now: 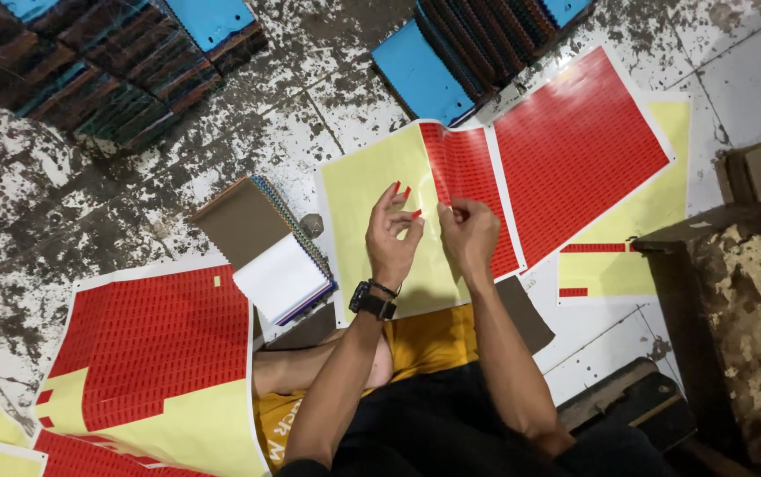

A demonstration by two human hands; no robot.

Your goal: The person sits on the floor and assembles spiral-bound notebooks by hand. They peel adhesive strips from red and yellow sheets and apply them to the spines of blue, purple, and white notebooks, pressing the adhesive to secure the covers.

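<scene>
My left hand (394, 231) is raised above a yellow sticker sheet (371, 190), with small red stickers (402, 196) stuck on its fingertips. A black watch sits on that wrist. My right hand (467, 231) is close beside it, fingers pinched on a small red sticker near the sheet's red strip (469, 168). Both hands hover over my lap.
A full red sticker sheet (575, 146) lies to the right, another (155, 340) at lower left. An open stack of notebooks (279, 269) lies left of the hands. Blue-covered book stacks (433, 71) stand at the top. A worn wooden block (734, 309) is at right.
</scene>
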